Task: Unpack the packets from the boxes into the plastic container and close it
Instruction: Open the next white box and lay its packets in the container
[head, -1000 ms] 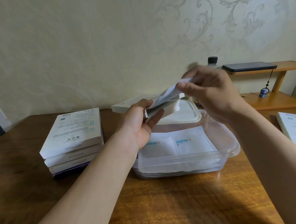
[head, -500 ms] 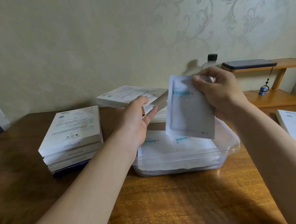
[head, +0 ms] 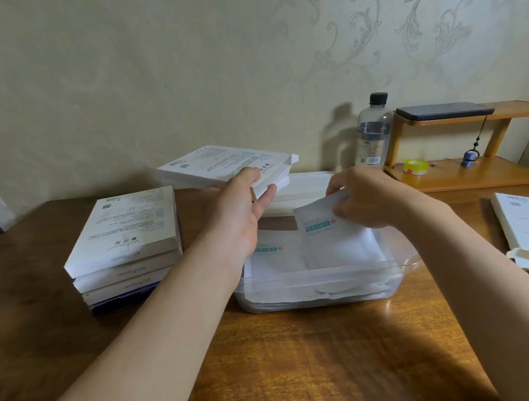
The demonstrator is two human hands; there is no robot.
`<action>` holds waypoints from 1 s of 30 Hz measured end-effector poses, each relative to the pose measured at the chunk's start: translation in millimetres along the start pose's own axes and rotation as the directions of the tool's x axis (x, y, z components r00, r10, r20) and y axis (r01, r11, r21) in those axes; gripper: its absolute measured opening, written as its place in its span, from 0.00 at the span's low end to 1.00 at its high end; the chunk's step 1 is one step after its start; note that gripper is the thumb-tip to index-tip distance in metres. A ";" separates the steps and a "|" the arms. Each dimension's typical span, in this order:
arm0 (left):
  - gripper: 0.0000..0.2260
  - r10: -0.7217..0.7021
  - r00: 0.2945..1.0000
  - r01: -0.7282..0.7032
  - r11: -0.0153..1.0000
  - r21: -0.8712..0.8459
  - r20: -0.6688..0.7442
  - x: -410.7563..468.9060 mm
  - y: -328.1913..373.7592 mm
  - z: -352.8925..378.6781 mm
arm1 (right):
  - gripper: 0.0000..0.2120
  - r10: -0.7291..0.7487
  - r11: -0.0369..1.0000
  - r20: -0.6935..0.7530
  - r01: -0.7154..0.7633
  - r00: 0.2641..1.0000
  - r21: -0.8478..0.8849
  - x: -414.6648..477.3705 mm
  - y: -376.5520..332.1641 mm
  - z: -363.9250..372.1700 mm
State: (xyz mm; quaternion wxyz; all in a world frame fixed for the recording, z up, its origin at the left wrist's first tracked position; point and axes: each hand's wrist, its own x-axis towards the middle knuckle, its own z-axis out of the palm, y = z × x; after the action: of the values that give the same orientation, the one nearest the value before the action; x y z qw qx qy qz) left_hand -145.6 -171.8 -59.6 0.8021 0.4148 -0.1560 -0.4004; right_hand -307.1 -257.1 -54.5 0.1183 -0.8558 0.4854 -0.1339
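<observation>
Mid-unpacking, my left hand (head: 242,214) grips the opened flat white cardboard box (head: 220,164) at frame centre, and my right hand (head: 366,198) pinches a white teal-labelled packet (head: 331,239) dipping into the clear plastic container (head: 319,282) below; next, I judge, lay it flat and release.

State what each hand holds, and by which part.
Left hand: the white box, by its near edge beside the open end. Right hand: a packet, by its top edge.
</observation>
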 end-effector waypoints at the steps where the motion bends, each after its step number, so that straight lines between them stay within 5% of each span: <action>1: 0.12 -0.006 1.000 0.006 1.000 0.003 0.002 0.5 -0.1 0.0 | 0.11 -0.020 0.997 0.022 0.021 1.000 -0.078 -2.1 -2.1 0.3; 6: 0.12 -0.026 1.000 0.026 1.000 0.015 0.002 2.3 -0.6 -0.6 | 0.12 -0.059 0.944 0.053 0.073 0.997 -0.322 -7.5 -8.0 -0.6; 13: 0.12 -0.035 0.999 0.036 0.999 0.037 -0.013 4.4 -1.2 -0.6 | 0.09 -0.060 0.897 0.193 0.138 0.979 -0.420 -19.4 -26.2 -5.7; 16: 0.12 -0.037 0.999 0.037 0.999 0.034 -0.008 3.8 -2.1 -0.5 | 0.36 -0.068 0.922 0.367 0.199 0.928 -0.333 -19.0 -32.9 -1.6; 19: 0.14 -0.043 0.999 0.043 0.999 0.030 0.005 2.5 -2.0 -0.2 | 0.43 -0.102 0.910 0.507 0.287 0.856 -0.300 -16.2 -35.6 7.2; 24: 0.14 -0.047 0.999 0.047 0.998 0.031 0.008 2.9 -1.7 -0.9 | 0.44 0.042 0.864 0.645 0.297 0.763 -0.407 -14.2 -28.6 9.2; 30: 0.15 -0.050 0.999 0.049 0.998 0.039 0.020 2.0 -1.7 -1.2 | 0.38 0.089 0.848 0.608 0.260 0.789 -0.462 -11.4 -27.2 14.0</action>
State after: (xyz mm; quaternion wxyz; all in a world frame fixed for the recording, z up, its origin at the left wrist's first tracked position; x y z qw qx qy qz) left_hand -144.5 -173.2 -61.9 0.7820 0.4296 -0.1617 -0.4215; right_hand -286.2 -232.6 -59.9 0.0246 -0.8734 0.3977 0.2799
